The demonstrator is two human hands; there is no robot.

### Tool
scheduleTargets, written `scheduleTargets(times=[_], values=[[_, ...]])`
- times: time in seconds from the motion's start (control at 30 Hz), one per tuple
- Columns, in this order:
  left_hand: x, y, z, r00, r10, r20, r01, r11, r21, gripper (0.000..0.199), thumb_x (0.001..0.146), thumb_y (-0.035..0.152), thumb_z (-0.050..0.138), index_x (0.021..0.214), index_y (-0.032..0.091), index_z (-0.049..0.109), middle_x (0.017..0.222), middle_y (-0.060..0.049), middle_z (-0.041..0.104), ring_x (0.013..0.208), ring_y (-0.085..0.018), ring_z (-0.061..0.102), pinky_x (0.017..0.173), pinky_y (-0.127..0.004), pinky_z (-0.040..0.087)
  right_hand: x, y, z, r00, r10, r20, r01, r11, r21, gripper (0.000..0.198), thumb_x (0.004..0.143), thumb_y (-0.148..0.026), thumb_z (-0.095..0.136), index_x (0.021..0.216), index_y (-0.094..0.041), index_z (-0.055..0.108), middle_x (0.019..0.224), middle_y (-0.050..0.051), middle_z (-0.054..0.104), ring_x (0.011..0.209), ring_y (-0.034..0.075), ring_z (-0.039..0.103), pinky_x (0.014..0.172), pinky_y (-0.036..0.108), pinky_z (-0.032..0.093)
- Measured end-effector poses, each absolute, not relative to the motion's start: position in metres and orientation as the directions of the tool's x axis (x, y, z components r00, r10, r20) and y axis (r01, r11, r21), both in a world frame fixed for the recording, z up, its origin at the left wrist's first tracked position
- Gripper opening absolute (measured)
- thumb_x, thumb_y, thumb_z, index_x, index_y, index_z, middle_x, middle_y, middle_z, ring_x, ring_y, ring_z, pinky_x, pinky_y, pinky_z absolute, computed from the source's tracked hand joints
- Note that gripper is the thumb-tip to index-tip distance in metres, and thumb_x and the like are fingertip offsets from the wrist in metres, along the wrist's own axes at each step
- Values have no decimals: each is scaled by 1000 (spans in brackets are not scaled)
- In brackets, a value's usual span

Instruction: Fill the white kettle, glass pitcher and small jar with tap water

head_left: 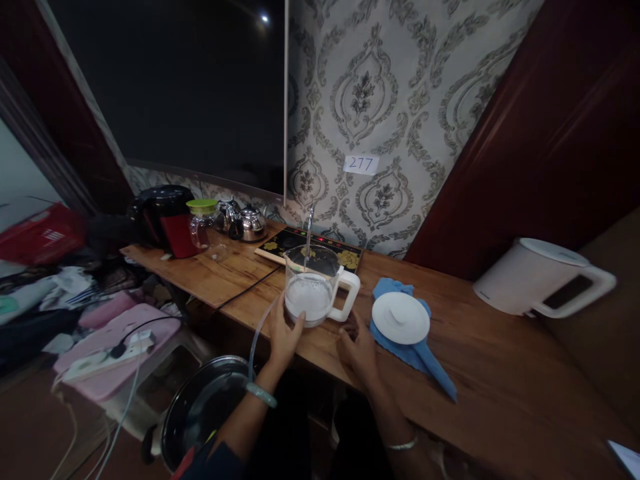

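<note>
A clear glass pot (309,291) with a white handle (347,295) is near the table's front edge, and its lower part looks whitish. My left hand (286,331) grips the pot's left side, thumb across the front. Just under and right of the handle is my right hand (359,347), its fingers loosely curved and apart, holding nothing that I can see. To its right a white lid (401,318) with a knob lies on a folded blue cloth (435,370). Behind the pot rises a thin metal spout (309,230).
A black induction cooktop (285,245) with gold flowers lies at the back. Shiny metal kettles (251,224), a green-lidded glass jug (201,223) and a black-red appliance (173,223) stand left. A white electric kettle (537,277) stands right. Below left are a basin (173,427) and pink stool (160,330).
</note>
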State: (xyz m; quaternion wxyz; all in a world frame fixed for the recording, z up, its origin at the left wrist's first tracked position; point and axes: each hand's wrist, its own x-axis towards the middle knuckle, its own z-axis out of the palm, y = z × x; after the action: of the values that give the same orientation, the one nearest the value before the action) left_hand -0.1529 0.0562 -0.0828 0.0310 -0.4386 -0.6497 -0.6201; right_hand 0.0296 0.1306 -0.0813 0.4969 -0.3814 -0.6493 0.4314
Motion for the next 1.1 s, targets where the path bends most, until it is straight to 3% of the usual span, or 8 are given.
scheduleTargets(times=[1.1], values=[[-152,57,-83,-619,512,595,613,-158,774,66,89,47,64,146,18,46,146,-18,56,137,-34,52,115,-56,42,29,130,-82,-216,917,336,80,360,-930,63,77,-34,59,137,-15,58,97,8,73,77,21,67,75,38,58]])
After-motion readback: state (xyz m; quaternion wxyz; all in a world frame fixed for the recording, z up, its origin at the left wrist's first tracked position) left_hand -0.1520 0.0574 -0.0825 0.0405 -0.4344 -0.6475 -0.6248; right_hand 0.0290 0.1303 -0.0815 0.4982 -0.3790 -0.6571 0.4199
